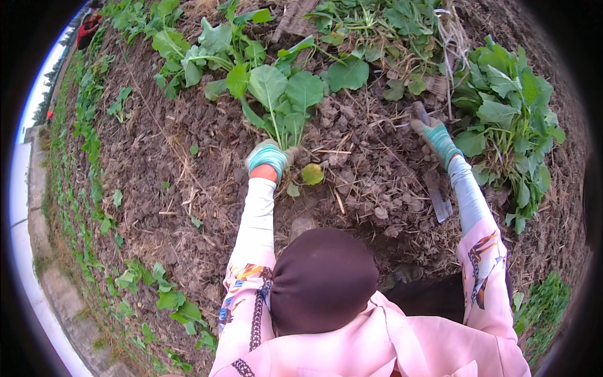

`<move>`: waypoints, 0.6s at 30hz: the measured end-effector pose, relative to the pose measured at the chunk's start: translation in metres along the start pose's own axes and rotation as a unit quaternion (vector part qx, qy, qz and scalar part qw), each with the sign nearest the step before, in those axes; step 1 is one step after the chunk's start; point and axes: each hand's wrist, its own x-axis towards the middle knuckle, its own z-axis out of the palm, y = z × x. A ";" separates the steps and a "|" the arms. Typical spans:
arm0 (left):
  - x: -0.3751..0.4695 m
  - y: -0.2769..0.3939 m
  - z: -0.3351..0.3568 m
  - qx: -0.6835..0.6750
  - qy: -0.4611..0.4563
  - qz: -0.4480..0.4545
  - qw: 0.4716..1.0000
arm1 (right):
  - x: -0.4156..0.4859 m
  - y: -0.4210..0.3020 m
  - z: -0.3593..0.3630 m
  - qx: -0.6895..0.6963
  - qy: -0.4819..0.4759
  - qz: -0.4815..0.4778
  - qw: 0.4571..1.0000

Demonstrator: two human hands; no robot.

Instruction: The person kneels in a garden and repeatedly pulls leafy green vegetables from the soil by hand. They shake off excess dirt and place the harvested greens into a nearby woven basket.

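My left hand (267,158), in a green and white knitted glove, is closed around the stems of a leafy green plant (282,96), low down near the soil. A yellowed leaf (312,174) lies just right of it. Farther right, my right hand (434,134), gloved alike, grips the handle of a hand tool (420,113). A flat metal blade (440,202) points back towards me beneath that hand; the forearm partly hides how it joins the handle. Beside the right forearm lies a large bunch of leafy greens (506,118).
More leafy plants (212,52) stand and lie ahead on the cloddy, straw-strewn soil (155,188). Pale ties (447,42) hang at the upper right. A concrete edging (66,301) runs along the far left. A person in red (88,29) is far off at the upper left.
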 end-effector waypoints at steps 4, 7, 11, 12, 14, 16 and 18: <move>0.005 0.002 0.002 -0.048 -0.019 0.022 0.998 | -0.036 -0.042 -0.011 0.022 0.030 -0.202 0.979; -0.003 -0.019 0.005 -0.076 -0.044 0.003 0.996 | -0.075 -0.079 -0.019 0.163 -0.009 -0.343 0.925; -0.032 -0.059 0.024 -0.114 -0.048 -0.011 0.992 | -0.114 -0.119 0.000 0.229 -0.052 -0.315 0.919; -0.041 -0.069 0.032 -0.213 -0.065 -0.043 0.974 | -0.120 -0.129 0.008 0.250 -0.063 -0.311 0.915; -0.059 -0.091 0.049 -0.400 -0.102 -0.098 0.906 | -0.128 -0.151 0.025 0.230 -0.018 -0.458 0.858; -0.074 -0.109 0.063 -0.542 -0.095 -0.106 0.828 | -0.139 -0.177 0.030 0.223 -0.065 -0.566 0.791; -0.083 -0.123 0.072 -0.662 -0.105 -0.125 0.731 | -0.158 -0.209 0.015 0.161 -0.066 -0.648 0.741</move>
